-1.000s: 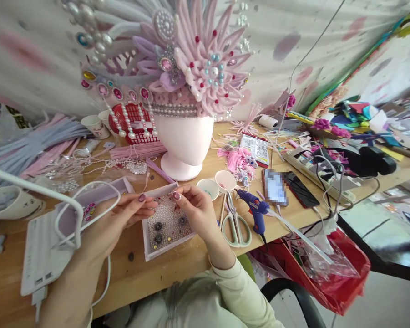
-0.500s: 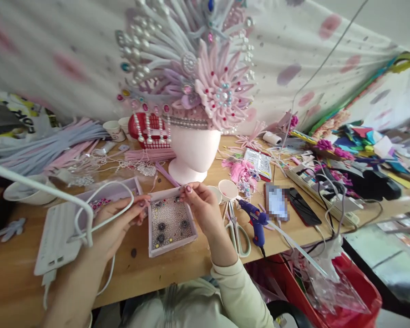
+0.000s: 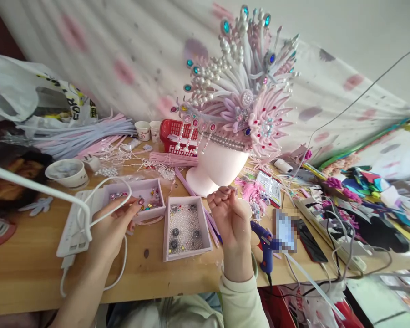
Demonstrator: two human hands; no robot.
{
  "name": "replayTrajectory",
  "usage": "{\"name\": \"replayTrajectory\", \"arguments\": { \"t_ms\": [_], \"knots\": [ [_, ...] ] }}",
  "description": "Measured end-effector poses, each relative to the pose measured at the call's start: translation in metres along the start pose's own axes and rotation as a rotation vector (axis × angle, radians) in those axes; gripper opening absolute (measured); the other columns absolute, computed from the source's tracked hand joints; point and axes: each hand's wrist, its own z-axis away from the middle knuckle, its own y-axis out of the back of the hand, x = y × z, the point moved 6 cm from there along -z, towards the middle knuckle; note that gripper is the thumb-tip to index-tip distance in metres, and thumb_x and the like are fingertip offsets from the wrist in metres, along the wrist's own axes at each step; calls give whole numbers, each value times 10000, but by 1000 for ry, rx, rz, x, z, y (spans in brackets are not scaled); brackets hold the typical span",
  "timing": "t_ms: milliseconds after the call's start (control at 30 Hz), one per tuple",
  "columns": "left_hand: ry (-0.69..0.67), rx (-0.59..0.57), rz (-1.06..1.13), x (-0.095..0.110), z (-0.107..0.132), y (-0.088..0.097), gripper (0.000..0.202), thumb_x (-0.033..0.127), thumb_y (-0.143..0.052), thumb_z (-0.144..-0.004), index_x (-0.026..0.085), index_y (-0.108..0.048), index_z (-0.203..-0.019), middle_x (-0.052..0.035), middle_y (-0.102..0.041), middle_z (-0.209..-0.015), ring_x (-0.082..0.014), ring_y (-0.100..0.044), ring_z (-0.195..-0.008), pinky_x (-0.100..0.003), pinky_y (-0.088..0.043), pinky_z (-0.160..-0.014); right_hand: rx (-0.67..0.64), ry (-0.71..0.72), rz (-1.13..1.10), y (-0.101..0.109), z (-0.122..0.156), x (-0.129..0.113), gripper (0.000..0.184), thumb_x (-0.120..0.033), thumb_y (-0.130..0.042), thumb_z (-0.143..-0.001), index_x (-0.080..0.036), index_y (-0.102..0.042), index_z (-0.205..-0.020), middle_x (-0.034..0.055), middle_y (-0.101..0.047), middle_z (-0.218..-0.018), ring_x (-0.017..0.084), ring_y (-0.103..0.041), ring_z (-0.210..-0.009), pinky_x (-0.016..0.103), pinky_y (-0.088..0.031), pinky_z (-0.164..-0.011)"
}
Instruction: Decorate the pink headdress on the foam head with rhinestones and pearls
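Note:
My left hand (image 3: 114, 225) is over the near side of a pale lilac box (image 3: 153, 210) of coloured gems. Its fingers are pressed together, and a reddish gem or nail shows at the tips; what they hold, if anything, I cannot make out. My right hand (image 3: 230, 221) is raised palm up, fingers curled to the thumb, with any small thing inside hidden. Between the hands lies a second lilac box (image 3: 187, 258) with small pearl beads and dark round pieces. Behind stands a white mannequin head (image 3: 221, 166) wearing a pink, pearl-covered headdress (image 3: 245, 98).
A blue glue gun (image 3: 266, 248) and a phone (image 3: 310, 241) lie to the right. A white power strip (image 3: 77, 228) with a looping cable is by my left wrist. Paper cups (image 3: 142, 131), a red basket (image 3: 180, 141) and craft strips (image 3: 88, 134) are at the back.
My right hand has moved away from the bead box and turned palm up. My left hand is now at the gem box. The view has shifted, so things appear farther right.

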Motion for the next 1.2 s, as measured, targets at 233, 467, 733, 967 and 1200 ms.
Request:
{"name": "replayTrajectory", "arguments": {
  "t_ms": [233, 467, 733, 967, 1200],
  "knots": [
    [33, -508, 109, 13, 28, -59, 393, 536, -878, -690, 170, -796, -804, 19, -606, -561, -84, -498, -441, -187, -381, -392, -53, -88, -93, -18, 0, 5, 307, -112, -992, -664, -181, -731, -809, -65, -681, -751, 29, -665, -660, 140, -612, -716],
    [-51, -663, 145, 31, 46, -97, 224, 338, -839, -751, 199, -852, -927, 18, -677, -584, -65, -524, -446, -164, -427, -436, -103, -196, -137, -27, 8, 17, 258, -66, -943, -729, -174, -729, -825, -38, -693, -781, 20, -670, -678, 87, -570, -651],
    [98, -679, 172, 26, 49, -106, 239, 344, -892, -649, 177, -834, -811, 8, -714, -641, -84, -565, -496, -184, -522, -469, -1, -180, 151, -13, 6, 21, 297, -191, -1022, -632, -167, -769, -785, -29, -692, -749, 26, -649, -652, 57, -538, -574],
    [115, -680, 121, 15, 55, -100, 325, 291, -846, -711, 176, -806, -1013, -3, -744, -734, -117, -640, -617, -186, -573, -517, 48, -190, 279, -9, 6, 22, 315, -266, -1032, -618, -171, -787, -792, -16, -735, -765, 15, -596, -563, 46, -435, -426],
    [76, -673, 112, 15, 55, -102, 238, 297, -810, -748, 180, -790, -955, -19, -748, -775, -125, -667, -654, -184, -579, -525, 58, -201, 382, -11, 7, 20, 312, -296, -1024, -628, -153, -799, -789, 7, -733, -704, -7, -470, -455, 48, -340, -366]
  ]
}}
